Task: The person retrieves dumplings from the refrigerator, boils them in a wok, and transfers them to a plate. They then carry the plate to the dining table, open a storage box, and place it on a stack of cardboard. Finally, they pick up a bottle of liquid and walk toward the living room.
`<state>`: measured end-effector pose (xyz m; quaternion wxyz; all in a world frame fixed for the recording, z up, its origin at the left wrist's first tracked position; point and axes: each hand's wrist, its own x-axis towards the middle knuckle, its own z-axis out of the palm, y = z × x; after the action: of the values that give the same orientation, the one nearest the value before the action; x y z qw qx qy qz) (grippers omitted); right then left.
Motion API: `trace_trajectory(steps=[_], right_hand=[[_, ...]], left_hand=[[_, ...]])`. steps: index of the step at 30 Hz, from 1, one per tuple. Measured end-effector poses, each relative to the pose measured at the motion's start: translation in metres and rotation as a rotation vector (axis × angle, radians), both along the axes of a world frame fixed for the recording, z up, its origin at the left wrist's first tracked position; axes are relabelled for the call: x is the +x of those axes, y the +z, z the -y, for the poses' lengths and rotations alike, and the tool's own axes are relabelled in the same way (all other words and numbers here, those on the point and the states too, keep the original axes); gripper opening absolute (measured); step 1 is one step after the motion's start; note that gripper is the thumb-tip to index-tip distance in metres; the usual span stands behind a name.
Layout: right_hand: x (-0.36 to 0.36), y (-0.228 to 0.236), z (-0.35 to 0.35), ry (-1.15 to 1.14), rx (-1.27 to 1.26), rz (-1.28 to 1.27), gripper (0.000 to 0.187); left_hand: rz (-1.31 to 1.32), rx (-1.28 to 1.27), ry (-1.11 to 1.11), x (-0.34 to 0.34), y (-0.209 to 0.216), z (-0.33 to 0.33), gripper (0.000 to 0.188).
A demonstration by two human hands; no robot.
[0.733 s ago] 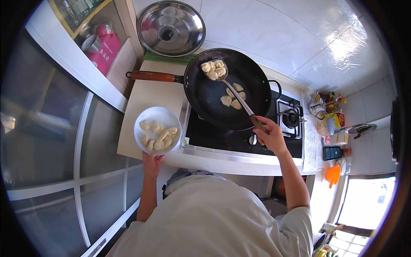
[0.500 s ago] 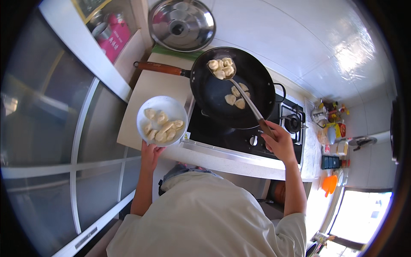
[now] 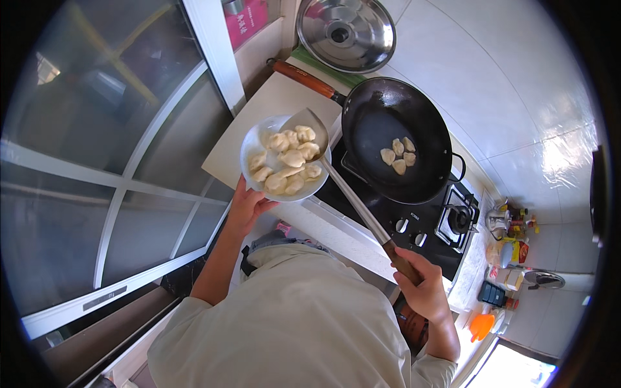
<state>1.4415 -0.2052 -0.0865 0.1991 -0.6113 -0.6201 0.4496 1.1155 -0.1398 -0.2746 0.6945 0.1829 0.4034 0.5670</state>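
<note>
My left hand [image 3: 244, 207] grips the near edge of a white bowl [image 3: 248, 143], held up beside the stove. Several pale dumplings [image 3: 281, 184] lie in it. Over the bowl is the metal blade of a wok spatula [image 3: 357, 204], tilted, with more dumplings [image 3: 291, 142] on and around it. Whether the blade touches the bowl I cannot tell. My right hand [image 3: 422, 284] is closed round the spatula's wooden handle. A black wok [image 3: 381, 110] sits on the stove, and several dumplings [image 3: 398, 155] rest on its bottom.
The wok's wooden handle [image 3: 303, 77] points to the far left over the counter. A metal lid [image 3: 346, 32] leans against the tiled wall. A second burner [image 3: 458, 220] lies right of the wok. Jars and packets [image 3: 511, 249] stand at the right; a sliding glass door [image 3: 168, 123] is at the left.
The spatula with its dumplings has moved from above the wok, left and nearer, to over the bowl. The view has shifted. Several dumplings remain in the wok.
</note>
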Motion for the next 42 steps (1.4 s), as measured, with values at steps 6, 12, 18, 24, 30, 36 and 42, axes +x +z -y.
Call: trace_trajectory(steps=[6,12,18,24,30,36,42], right_hand=[[-0.01,0.006,0.004,0.278,0.51,0.398,0.036],[-0.002,0.005,0.006,0.26,0.7,0.546,0.035],[0.02,0.017,0.007,-0.23,-0.133,-0.316,0.052],[0.057,0.05,-0.028,-0.238,-0.13,0.032,0.057],[0.08,0.111,-0.095,-0.512,-0.389,0.26,0.048],[0.105,0.146,-0.163,-0.355,-0.613,0.283,0.04],[0.087,0.163,-0.191,-0.211,-0.701,0.442,0.043]], left_hand=[[0.033,0.01,0.04,-0.001,0.01,0.005,0.069],[0.031,0.024,0.013,-0.006,0.009,0.008,0.067],[0.037,0.02,0.015,-0.003,-0.001,0.004,0.065],[-0.018,0.033,0.019,-0.002,0.009,0.009,0.063],[-0.023,0.003,0.046,-0.009,-0.003,0.015,0.065],[-0.014,-0.026,0.075,-0.009,-0.003,0.014,0.066],[-0.018,-0.063,0.097,-0.009,-0.002,0.014,0.066]])
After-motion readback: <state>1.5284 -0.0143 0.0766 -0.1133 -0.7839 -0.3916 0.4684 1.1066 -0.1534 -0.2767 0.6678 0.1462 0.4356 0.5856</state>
